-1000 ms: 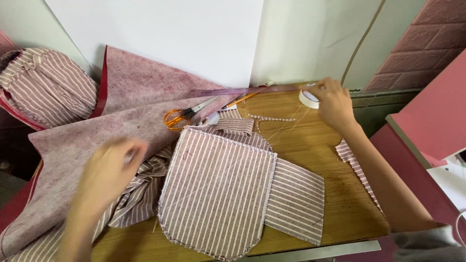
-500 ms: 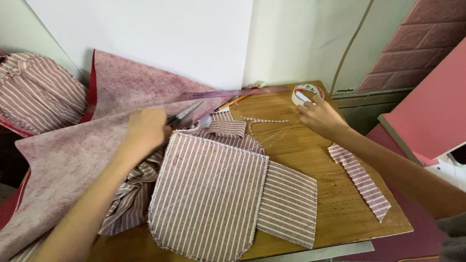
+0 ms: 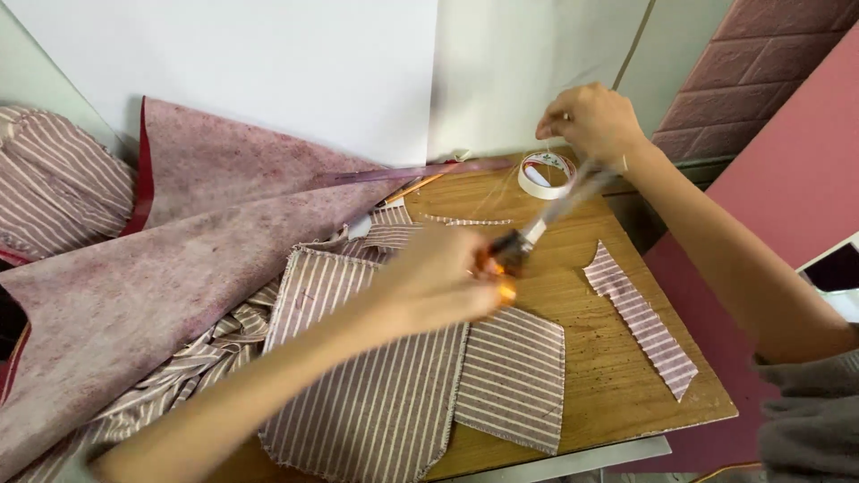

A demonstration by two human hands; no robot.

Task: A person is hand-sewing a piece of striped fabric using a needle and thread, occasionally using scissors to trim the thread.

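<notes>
A: Left hand [image 3: 438, 282] status?

B: Closed around the orange-handled scissors [image 3: 528, 237], which it has lifted off the wooden table [image 3: 617, 376]; half a second ago it was only reaching for them. The blades, blurred, point toward your right hand [image 3: 595, 121].

A: And the right?

B: Raised, fingertips pinching a thin strand drawn up from the white tape roll [image 3: 547, 173], which sits near the back edge.

A: Obstructions?

B: Striped fabric panels [image 3: 376, 394] lie under your left forearm; a striped strip [image 3: 640, 317] lies to the right, well apart. The felt sheet [image 3: 188, 259] stays clear.
</notes>
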